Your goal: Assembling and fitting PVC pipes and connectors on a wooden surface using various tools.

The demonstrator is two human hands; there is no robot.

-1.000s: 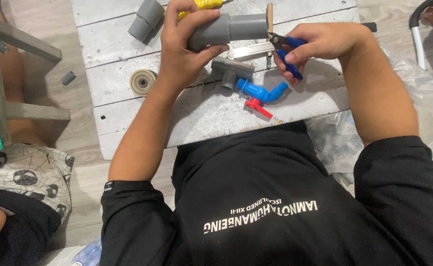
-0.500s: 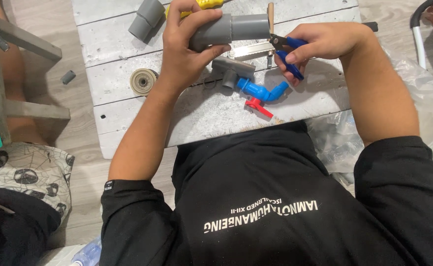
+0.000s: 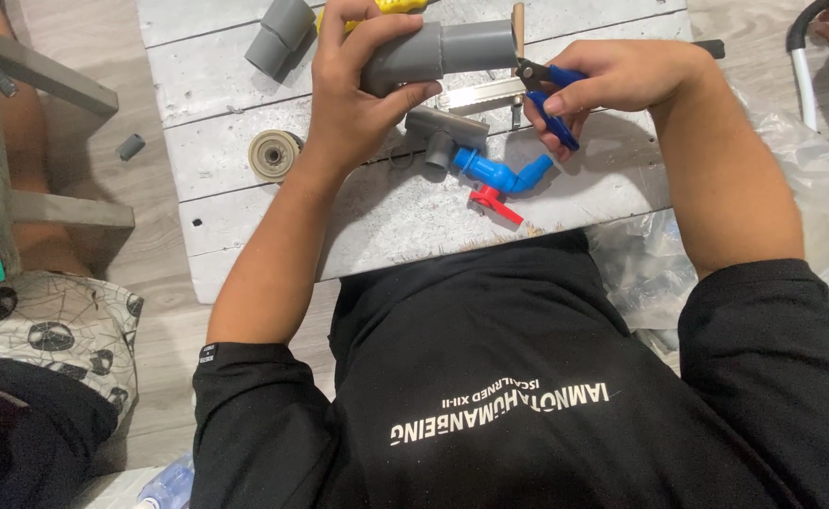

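- the counter (image 3: 273, 226), white planks, looks the same as a second ago; nothing on it has moved.
- the left hand (image 3: 358, 90) has kept its place, fingers (image 3: 377, 38) wrapped tight around the grey pipe (image 3: 438, 54), held just above the counter.
- the pipe's long axis runs left to right, its open end pointing right toward the pliers (image 3: 548, 94).
- the right hand (image 3: 612, 80) is unchanged, fingers pinching the blue pliers handles; the tips touch the pipe's right end.
- the grey tee with blue tap (image 3: 480, 160) lies below the pipe.
- no container shows anything inside.
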